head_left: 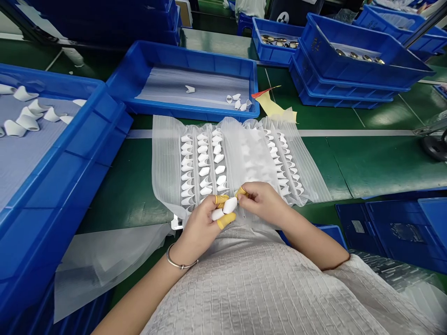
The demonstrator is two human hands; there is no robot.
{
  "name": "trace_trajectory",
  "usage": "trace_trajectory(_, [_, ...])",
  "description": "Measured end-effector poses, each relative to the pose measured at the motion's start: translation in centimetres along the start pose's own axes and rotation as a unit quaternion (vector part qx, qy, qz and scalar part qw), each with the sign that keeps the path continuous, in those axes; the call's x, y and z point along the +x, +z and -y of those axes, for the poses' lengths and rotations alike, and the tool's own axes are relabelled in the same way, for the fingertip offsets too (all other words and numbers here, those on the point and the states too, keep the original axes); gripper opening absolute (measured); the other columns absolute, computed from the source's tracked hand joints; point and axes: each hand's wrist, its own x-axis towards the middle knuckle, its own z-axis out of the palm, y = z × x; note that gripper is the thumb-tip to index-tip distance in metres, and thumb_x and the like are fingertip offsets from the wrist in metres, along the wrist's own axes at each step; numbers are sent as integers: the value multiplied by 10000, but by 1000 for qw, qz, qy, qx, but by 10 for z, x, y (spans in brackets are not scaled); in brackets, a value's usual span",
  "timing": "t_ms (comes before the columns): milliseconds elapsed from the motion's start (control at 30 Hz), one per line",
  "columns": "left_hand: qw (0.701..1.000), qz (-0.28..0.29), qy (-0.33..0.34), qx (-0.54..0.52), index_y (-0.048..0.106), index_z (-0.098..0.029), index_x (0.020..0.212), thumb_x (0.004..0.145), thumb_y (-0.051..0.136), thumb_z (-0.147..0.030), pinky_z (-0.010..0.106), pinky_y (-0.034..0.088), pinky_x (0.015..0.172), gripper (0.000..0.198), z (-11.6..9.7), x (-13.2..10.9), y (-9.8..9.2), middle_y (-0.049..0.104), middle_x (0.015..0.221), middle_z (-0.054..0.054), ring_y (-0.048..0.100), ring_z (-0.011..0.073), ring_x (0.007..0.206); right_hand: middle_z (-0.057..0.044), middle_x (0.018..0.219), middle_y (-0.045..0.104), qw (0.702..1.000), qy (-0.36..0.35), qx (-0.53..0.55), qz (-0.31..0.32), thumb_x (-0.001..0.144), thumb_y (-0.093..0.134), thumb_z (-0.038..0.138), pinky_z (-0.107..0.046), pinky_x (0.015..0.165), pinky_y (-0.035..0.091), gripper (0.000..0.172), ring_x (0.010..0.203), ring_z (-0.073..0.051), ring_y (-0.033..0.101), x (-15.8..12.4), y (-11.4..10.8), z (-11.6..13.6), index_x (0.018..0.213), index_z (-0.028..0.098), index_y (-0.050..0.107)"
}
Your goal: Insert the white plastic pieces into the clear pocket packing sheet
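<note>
Two small white curved plastic-looking pieces (229, 205) sit between the fingers of my left hand (199, 224), which is closed on them and wears yellow finger cots. My right hand (262, 199), also with yellow finger cots, is pinched at the right side of the larger held piece; what its fingertips grip, if anything, is hidden. Beneath and beyond both hands lies a translucent ribbed foam sheet (165, 139). Similar white pieces (203, 171) are set in columns in its pockets, and a folded flap covers the middle columns.
A blue tray (195, 111) beyond the sheet holds a few white pieces. At left stands a larger blue bin (104, 125) with several more. Stacked blue bins (352, 74) with gold-coloured parts occupy the back right. Yellow paper (274, 108) lies beside the tray on the green worktable (377, 163).
</note>
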Motion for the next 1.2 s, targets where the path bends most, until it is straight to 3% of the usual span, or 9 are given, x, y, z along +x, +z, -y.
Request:
trace_trajectory(167, [994, 22, -21, -107, 602, -209, 1009, 790, 733, -352, 339, 526, 756, 293, -3, 3, 3, 721, 922, 31, 681, 201, 841, 47, 593, 360, 996, 7, -25, -87, 900, 544, 251, -272, 548, 273, 342, 572, -116, 339, 0, -5, -9, 612, 213, 365])
trace_trajectory(233, [993, 25, -21, -117, 599, -207, 999, 786, 730, -341, 325, 521, 723, 284, -5, 4, 4, 719, 896, 28, 675, 193, 805, 46, 593, 367, 997, 15, 7, -76, 930, 541, 303, -271, 546, 284, 361, 569, -117, 350, -2, -5, -9, 616, 213, 388])
trace_trajectory(400, [999, 6, -8, -48, 615, -217, 1020, 801, 726, -364, 340, 518, 745, 286, -4, 3, 1, 722, 957, 34, 682, 217, 867, 11, 737, 597, 996, 23, 84, 17, 893, 621, 299, -259, 602, 397, 146, 669, -132, 520, -4, -2, 0, 791, 195, 617])
trace_trajectory(567, [997, -3, -15, 80, 640, -225, 971, 813, 720, -435, 354, 499, 697, 274, 0, 0, -3, 714, 936, 30, 666, 241, 833, 30, 679, 548, 998, 13, 52, 35, 876, 622, 271, -252, 567, 368, 167, 629, -122, 484, -3, 0, 2, 733, 192, 589])
trace_trajectory(633, [998, 3, -13, 65, 642, -230, 994, 820, 717, -425, 359, 506, 727, 272, 0, -1, -2, 716, 969, 31, 670, 239, 863, 32, 667, 532, 999, 7, 33, 32, 880, 591, 248, -254, 559, 345, 166, 617, -120, 470, -2, -1, -1, 724, 192, 582])
trace_trajectory(733, [1000, 13, -10, -19, 628, -226, 1024, 816, 724, -388, 363, 522, 802, 281, -3, 0, -1, 721, 1013, 35, 681, 229, 924, 37, 648, 498, 999, -6, -31, -21, 853, 570, 188, -262, 568, 318, 162, 605, -118, 444, 0, -3, -4, 694, 197, 541])
trace_trajectory(900, [993, 35, -33, -107, 595, -210, 999, 791, 718, -332, 332, 532, 741, 271, -8, 3, 2, 729, 923, 30, 684, 200, 836, 41, 605, 413, 995, -9, -65, -81, 905, 548, 226, -285, 577, 298, 306, 590, -125, 390, -1, -7, -6, 627, 209, 422])
trace_trajectory(1067, [997, 12, -15, -70, 596, -213, 1001, 797, 730, -346, 333, 533, 744, 278, -4, 3, 2, 723, 938, 29, 690, 204, 856, -6, 852, 621, 997, -11, 66, -36, 938, 596, 317, -289, 683, 427, 105, 775, -156, 564, -2, 2, -4, 906, 218, 600])
trace_trajectory(1200, [1000, -15, 6, 23, 613, -219, 979, 800, 746, -410, 356, 532, 726, 293, -2, 2, 0, 725, 949, 31, 694, 229, 857, 18, 782, 576, 996, 24, 87, 1, 843, 733, 398, -271, 625, 415, 259, 712, -144, 526, -1, 12, -1, 811, 212, 556])
